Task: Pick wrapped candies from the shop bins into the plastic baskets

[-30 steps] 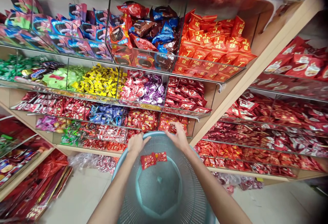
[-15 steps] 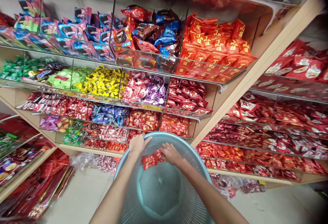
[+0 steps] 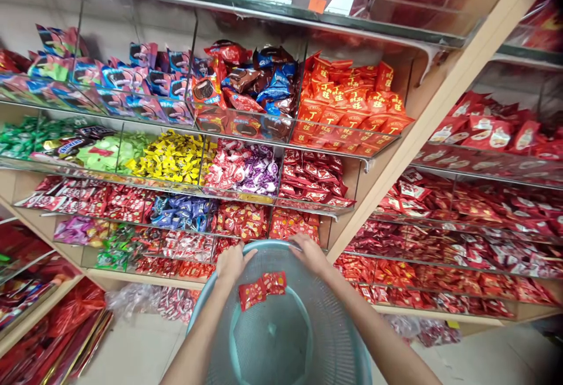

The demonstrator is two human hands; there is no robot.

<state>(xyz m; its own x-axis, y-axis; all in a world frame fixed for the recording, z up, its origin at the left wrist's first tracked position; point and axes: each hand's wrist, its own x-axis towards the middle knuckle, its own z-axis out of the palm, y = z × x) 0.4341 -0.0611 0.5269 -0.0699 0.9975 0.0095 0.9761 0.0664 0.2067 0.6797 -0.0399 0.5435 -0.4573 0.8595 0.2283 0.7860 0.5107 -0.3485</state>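
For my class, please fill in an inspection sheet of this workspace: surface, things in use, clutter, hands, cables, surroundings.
Surface: pale tiled floor; what supports the basket is out of view.
Things in use: blue-green perforated basket; two red packets inside, side by side.
Clutter: clear plastic bags on the floor at the foot of the shelves.
Hands: left hand grips the basket's far rim, thumb inside; right hand is at the rim too, grip unclear.
Cables: nothing seen.
Surroundings: wooden-sided shelving with clear fronts and dividers, filled with wrapped packets, including yellow ones; more shelves of mostly red packets at the right.
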